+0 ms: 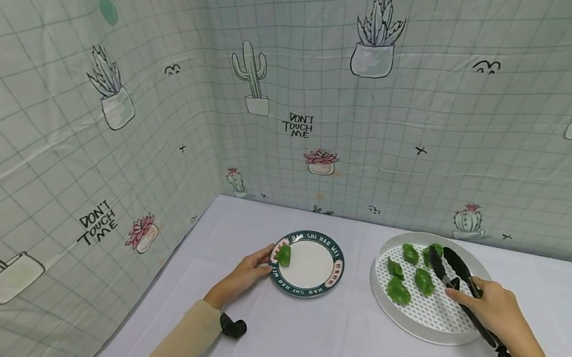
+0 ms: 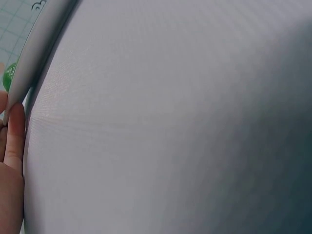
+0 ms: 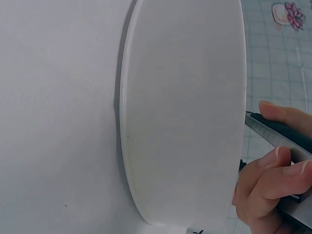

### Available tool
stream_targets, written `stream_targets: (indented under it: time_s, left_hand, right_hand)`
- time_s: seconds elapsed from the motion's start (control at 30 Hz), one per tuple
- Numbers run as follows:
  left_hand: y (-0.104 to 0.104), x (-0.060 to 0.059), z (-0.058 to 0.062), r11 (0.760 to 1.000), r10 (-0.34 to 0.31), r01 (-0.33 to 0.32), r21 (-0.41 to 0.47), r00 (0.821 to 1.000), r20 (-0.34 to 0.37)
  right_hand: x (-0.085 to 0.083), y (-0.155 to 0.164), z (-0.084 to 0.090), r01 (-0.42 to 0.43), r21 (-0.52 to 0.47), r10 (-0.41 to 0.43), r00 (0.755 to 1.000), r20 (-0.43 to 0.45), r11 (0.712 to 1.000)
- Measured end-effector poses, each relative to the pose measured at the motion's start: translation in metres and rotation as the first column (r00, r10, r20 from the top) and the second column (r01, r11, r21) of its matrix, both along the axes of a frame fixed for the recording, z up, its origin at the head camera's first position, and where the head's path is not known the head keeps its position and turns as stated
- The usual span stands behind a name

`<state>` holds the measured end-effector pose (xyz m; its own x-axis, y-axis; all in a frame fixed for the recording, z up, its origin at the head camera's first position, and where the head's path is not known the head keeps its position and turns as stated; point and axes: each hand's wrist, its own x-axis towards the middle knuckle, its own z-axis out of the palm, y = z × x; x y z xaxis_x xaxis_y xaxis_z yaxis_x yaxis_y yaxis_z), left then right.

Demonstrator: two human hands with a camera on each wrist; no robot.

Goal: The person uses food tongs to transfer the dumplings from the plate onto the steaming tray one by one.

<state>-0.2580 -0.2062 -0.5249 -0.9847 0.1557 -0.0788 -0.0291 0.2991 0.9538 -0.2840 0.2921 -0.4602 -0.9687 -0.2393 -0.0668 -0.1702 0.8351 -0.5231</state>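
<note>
right hand [image 1: 493, 305]: near edge of counter [image 1: 327, 355], curled round black tongs [image 1: 459, 288]
left hand [image 1: 245, 273]: fingers straight, touching left rim of small plate [image 1: 329, 279]
open room: bare counter between hands
tong tips: apart, over green dumplings [image 1: 409, 278] on white tray [image 1: 424, 329]
plate: one dumpling [image 1: 283, 255] by left fingertips
far edge: cactus-print backdrop [image 1: 381, 125]

A white tablecloth [image 1: 327, 355] covers the table, and a pale grid-patterned backdrop [image 1: 116, 57] printed with cacti, potted succulents and 2 "DON'T TOUCH ME" slogans [image 1: 298, 125] encloses it behind and left.
</note>
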Motion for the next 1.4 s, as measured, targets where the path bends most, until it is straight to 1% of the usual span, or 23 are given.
stream_targets:
  time_s: [0.2, 0.4, 0.53, 0.77, 0.93, 1.03, 1.13, 1.27, 1.4]
  left_hand:
    - [0.003, 0.000, 0.003, 1.000, 0.005, -0.005, -0.024, 1.000, -0.029]
    - [0.003, 0.000, -0.001, 0.999, 0.017, -0.018, -0.032, 0.999, -0.034]
    - [0.002, 0.000, -0.002, 0.999, 0.014, -0.015, -0.031, 0.999, -0.034]
    - [0.001, 0.001, 0.002, 1.000, 0.005, -0.006, -0.028, 1.000, -0.026]
    - [0.001, 0.000, 0.001, 1.000, -0.004, 0.003, -0.021, 1.000, -0.015]
    - [0.000, -0.001, 0.000, 1.000, -0.008, 0.008, -0.016, 1.000, -0.007]
    - [-0.001, -0.001, 0.000, 1.000, -0.015, 0.015, -0.015, 1.000, -0.010]
    - [-0.003, 0.001, 0.001, 0.999, -0.022, 0.022, -0.026, 1.000, -0.006]
    - [-0.006, 0.003, 0.002, 0.999, -0.019, 0.019, -0.035, 1.000, 0.004]
  right_hand:
    - [0.002, 0.001, 0.005, 0.011, -0.018, -0.011, 1.000, -0.015, 1.000]
    - [0.006, -0.009, 0.013, 0.003, -0.041, -0.004, 0.999, -0.040, 0.999]
    - [0.011, -0.027, 0.020, -0.023, -0.080, 0.019, 0.999, -0.047, 0.997]
    - [0.020, -0.068, 0.031, -0.084, -0.143, 0.075, 0.995, -0.066, 0.986]
    - [0.023, -0.100, 0.035, -0.101, -0.195, 0.099, 0.995, -0.017, 0.976]
    - [0.025, -0.119, 0.033, -0.111, -0.216, 0.114, 0.994, 0.001, 0.970]
    - [0.028, -0.137, 0.029, -0.135, -0.236, 0.138, 0.990, -0.002, 0.962]
    - [0.031, -0.162, 0.023, -0.155, -0.269, 0.165, 0.986, 0.013, 0.950]
    - [0.033, -0.185, 0.013, -0.183, -0.307, 0.195, 0.981, 0.010, 0.934]
